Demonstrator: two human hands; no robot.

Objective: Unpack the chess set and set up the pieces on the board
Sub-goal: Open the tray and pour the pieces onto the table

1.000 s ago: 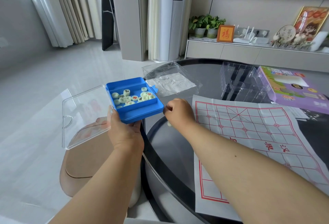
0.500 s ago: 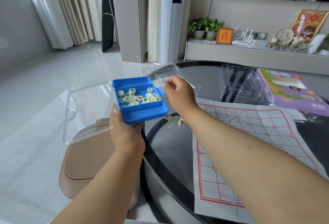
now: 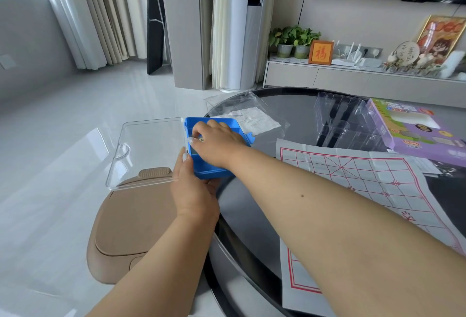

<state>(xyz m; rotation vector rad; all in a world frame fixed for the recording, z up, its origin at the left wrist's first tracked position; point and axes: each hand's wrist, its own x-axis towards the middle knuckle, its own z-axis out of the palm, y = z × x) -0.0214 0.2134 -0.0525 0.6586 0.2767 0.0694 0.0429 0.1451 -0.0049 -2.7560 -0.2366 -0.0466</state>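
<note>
Right hand [image 3: 216,144] now lies over the open blue case [image 3: 214,168], fingers curled down into its compartments. Half a second back it hovered just right of the case; a second back it was down on the table [image 3: 297,115] beside the board sheet, setting pieces down. Fingertips dip among the pieces; whether they pinch one, cannot tell — the hand hides the contents. The pieces seen in the case earlier are now covered by that hand.

Left hand [image 3: 193,188] grips the case at its near-left corner, thumb laid up along the left wall, fingers underneath. Same hold as in both earlier frames. Case is held off the table's left edge, partly overlapping the rim, a little lower and closer to the rim than before. Its clear lid [image 3: 146,150] hangs open to the left, level, over the floor and a tan stool [image 3: 133,221].

The loose pieces dropped on the table near its left edge half a second ago are not visible now; the right forearm crosses that spot.

Board sheet [image 3: 353,190], red grid, lies flat on the table's near-right part, unchanged, no pieces visible on it. Behind it: clear plastic tray [image 3: 345,120], purple box [image 3: 413,130] toward the right edge, plastic bag [image 3: 249,117] at the far-left edge.
</note>
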